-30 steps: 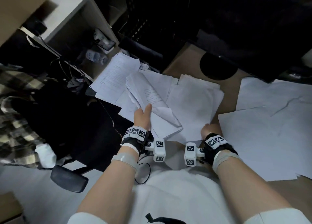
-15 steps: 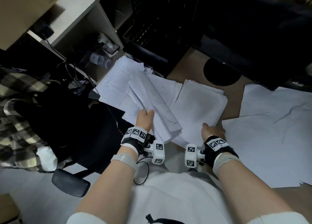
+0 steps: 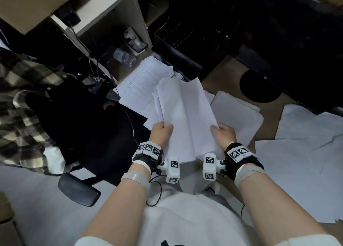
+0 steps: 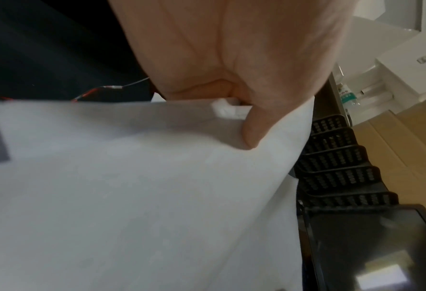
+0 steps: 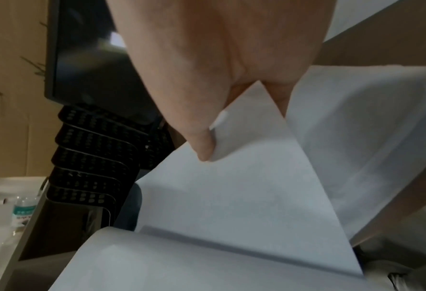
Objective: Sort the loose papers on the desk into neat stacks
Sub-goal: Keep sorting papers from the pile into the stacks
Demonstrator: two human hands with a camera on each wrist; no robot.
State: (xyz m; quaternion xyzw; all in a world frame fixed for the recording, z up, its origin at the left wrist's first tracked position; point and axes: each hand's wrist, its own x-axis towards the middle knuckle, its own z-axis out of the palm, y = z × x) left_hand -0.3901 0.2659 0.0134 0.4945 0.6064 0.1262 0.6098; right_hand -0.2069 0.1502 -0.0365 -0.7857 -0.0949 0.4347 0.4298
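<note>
Held sheaf: a bundle of white papers (image 3: 185, 119) is lifted clear of the desk, gripped along both long edges, its far end fanned and its middle sagging between the hands.
Left hand: the left hand (image 3: 161, 133) clamps the bundle's left edge, thumb (image 4: 252, 128) pressed on top and fingers curled beneath.
Right hand: the right hand (image 3: 223, 134) pinches the right edge, thumb (image 5: 201, 141) on the upper sheet and fingers tucked under.
Printed pages: a printed stack (image 3: 143, 80) lies on the desk just beyond the held bundle, partly under it.
Blank stack: a squared pile of blank sheets (image 3: 239, 114) rests just right of the bundle.
Loose sheets: large loose papers (image 3: 306, 153) spread across the right side of the wooden desk (image 3: 222, 73).
Surroundings: a black mesh file rack (image 5: 87, 157) stands behind the papers; a small bottle (image 3: 123, 57) lies in the cubby to the left; a plaid garment (image 3: 20, 90) hangs over a black chair at far left.
</note>
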